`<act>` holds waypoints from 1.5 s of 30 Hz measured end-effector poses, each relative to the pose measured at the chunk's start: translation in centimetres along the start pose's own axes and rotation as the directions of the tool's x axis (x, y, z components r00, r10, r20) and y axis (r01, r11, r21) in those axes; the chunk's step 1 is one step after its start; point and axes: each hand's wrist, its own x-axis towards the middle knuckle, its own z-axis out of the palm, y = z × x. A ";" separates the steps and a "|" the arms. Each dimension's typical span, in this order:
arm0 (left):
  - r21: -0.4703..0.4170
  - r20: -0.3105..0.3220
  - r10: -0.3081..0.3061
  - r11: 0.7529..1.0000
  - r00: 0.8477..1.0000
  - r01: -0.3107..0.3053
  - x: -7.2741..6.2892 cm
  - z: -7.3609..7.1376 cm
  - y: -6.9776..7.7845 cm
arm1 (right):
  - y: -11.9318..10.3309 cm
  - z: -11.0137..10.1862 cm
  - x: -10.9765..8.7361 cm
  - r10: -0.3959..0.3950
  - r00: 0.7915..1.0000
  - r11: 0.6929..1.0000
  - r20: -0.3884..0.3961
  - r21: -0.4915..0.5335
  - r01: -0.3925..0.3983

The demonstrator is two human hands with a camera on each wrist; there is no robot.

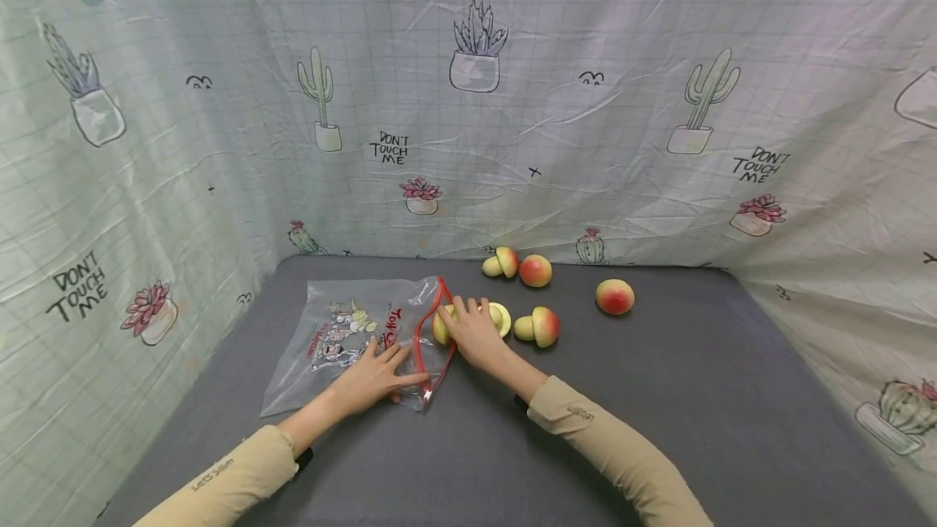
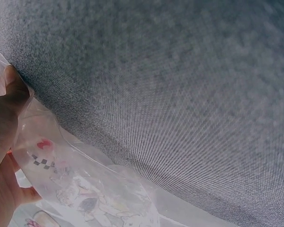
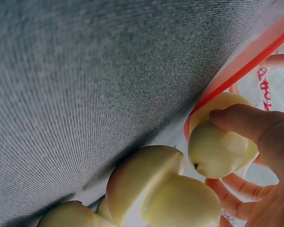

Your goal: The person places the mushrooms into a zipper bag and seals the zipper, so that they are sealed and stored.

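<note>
Cloth (image 1: 578, 137) with cactus drawings hangs behind a grey table (image 1: 468, 462). A clear bag (image 1: 351, 328) lies on the left, its red mouth (image 1: 417, 340) facing right. The left hand (image 1: 376, 379) has its fingers spread on the bag. Just right, at the mouth, the right hand (image 1: 476, 337) pinches a mushroom (image 3: 217, 149), cap toward the bag, stem pointing away. More toys (image 1: 545, 327) sit further right.

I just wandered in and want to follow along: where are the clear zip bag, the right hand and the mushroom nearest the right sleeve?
Clear zip bag (image 1: 342, 333): head view, on its printed side.
Right hand (image 1: 476, 335): head view, on its back.
Mushroom (image 1: 544, 327): head view, on its red-and-yellow cap.
</note>
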 end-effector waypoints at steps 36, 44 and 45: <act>0.013 0.018 0.001 1.000 1.000 -0.001 -0.1 0.1 0.4 | 1.3 -0.4 -3.1 -0.244 0.970 0.968 0.020 0.073 0.242; 0.020 0.014 0.000 1.000 1.000 -0.001 -0.1 0.3 0.4 | 1.2 -0.3 -3.7 -0.272 0.962 0.959 -0.013 0.084 0.272; 0.019 0.013 0.000 1.000 1.000 -0.001 -0.1 0.3 0.4 | 1.2 -0.2 -3.8 -0.272 0.962 0.959 -0.013 0.080 0.272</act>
